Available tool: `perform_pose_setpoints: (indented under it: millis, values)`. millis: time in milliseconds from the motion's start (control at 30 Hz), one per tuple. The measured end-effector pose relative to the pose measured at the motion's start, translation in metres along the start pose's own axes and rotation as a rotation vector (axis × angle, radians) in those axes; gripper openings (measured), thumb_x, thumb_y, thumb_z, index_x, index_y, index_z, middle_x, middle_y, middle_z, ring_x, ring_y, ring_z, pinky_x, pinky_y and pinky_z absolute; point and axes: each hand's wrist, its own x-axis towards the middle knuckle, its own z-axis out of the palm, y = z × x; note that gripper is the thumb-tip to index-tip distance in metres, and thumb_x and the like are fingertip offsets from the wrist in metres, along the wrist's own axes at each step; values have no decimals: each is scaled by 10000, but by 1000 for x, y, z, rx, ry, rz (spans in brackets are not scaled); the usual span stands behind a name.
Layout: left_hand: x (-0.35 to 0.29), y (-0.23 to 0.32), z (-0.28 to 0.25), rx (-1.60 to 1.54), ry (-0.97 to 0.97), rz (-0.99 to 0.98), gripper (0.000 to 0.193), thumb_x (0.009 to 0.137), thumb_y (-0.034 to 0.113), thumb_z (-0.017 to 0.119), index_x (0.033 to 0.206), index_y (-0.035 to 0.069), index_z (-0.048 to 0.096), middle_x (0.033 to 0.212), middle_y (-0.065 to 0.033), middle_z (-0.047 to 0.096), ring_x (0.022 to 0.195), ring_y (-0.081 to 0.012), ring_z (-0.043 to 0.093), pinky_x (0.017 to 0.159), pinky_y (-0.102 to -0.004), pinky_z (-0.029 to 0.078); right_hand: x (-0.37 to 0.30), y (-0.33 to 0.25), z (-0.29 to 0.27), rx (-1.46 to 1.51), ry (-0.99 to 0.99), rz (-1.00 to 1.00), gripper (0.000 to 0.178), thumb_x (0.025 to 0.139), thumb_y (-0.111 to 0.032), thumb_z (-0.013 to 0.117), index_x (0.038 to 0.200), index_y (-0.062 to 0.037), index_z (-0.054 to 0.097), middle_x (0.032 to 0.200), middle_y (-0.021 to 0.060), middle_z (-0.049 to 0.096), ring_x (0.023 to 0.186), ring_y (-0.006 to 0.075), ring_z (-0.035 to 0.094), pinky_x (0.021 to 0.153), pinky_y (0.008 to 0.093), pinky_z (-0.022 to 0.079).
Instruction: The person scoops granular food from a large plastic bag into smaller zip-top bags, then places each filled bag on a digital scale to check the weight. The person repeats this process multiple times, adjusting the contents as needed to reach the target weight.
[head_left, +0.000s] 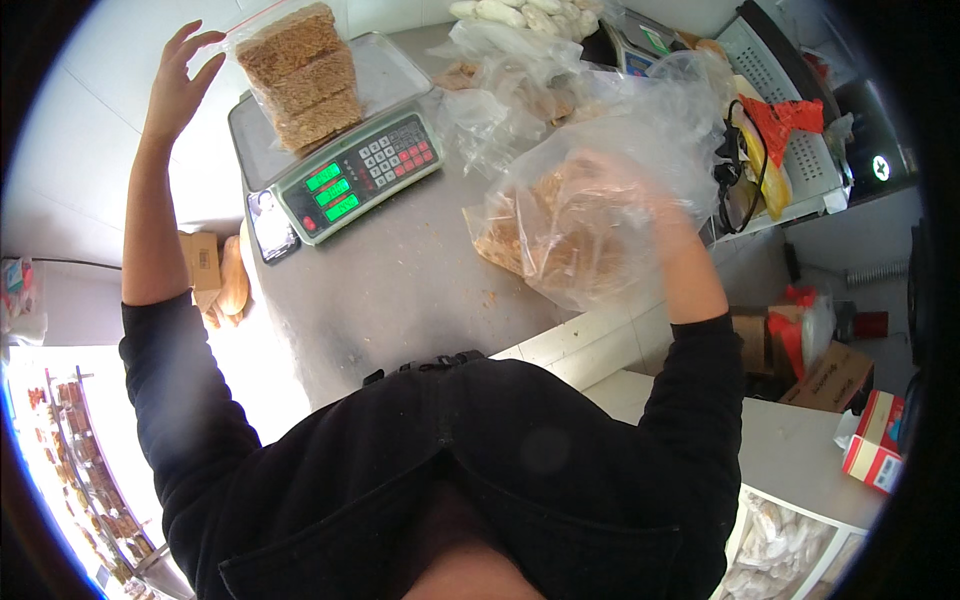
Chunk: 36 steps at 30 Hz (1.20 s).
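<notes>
A clear zip bag (pixel 300 80) with several light-brown, shredded-looking blocks rests on the metal pan of a digital scale (pixel 366 170). My left hand (pixel 183 85) is raised beside the bag's upper left edge. Its fingers are apart, with the thumb and forefinger close to the bag; contact is hard to tell. On the right, my right hand (pixel 610 178) reaches inside a large clear plastic bag (pixel 590 265). Loose brown shreds (pixel 520 225) fill that bag's lower part. Through the cloudy plastic my right fingers look blurred, and their grip cannot be made out.
A phone (pixel 270 228) lies against the scale's left end on the grey table (pixel 400 290). Behind are crumpled plastic bags (pixel 510 90) and a pile of white pieces (pixel 530 15). A perforated white basket (pixel 800 150) with a black cable stands right. Brown crumbs dot the table near its front edge.
</notes>
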Motion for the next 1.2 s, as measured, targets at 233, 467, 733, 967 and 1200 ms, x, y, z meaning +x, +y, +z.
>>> perform_pose_setpoints:
  millis: [233, 467, 733, 967, 1200]
  values:
    - [3, 12, 3, -25, 33, 62, 276, 881, 259, 617, 1145, 179, 621, 1402, -89, 405, 1299, -292, 375, 1018, -451, 388, -16, -14, -12, -284, 274, 252, 433, 826, -333, 614, 1122, -20, 579, 1069, 153, 622, 978, 270, 588, 875, 378, 450]
    - [13, 76, 0, -78, 95, 254, 250, 869, 191, 630, 1119, 185, 641, 1404, -41, 415, 1298, -262, 392, 1007, -443, 421, 2, -1, 49, -307, 295, 198, 460, 835, -356, 582, 1184, -57, 565, 1150, 186, 589, 1049, 314, 561, 932, 425, 426]
    - [-24, 182, -5, -355, -76, 423, 311, 784, 63, 657, 1089, 122, 642, 1344, -78, 471, 1255, -273, 430, 1004, -413, 408, -59, 30, 38, -247, 151, 88, 457, 845, -364, 563, 1184, -58, 561, 1161, 204, 575, 1075, 308, 547, 934, 415, 424]
    - [-75, 382, 61, -485, -116, 871, 271, 807, 177, 559, 1068, 180, 634, 1195, 33, 566, 1218, -194, 450, 1112, -492, 205, -66, -19, 79, -303, 288, 125, 446, 847, -355, 557, 1180, -59, 563, 1154, 203, 578, 1068, 311, 550, 928, 416, 427]
    - [-80, 352, 66, -3, -661, 857, 64, 711, 117, 568, 656, 129, 600, 739, 28, 532, 937, -138, 528, 1096, -589, 181, -91, -9, 65, -297, 358, 146, 435, 850, -347, 551, 1177, -60, 565, 1148, 201, 581, 1061, 313, 554, 922, 416, 429]
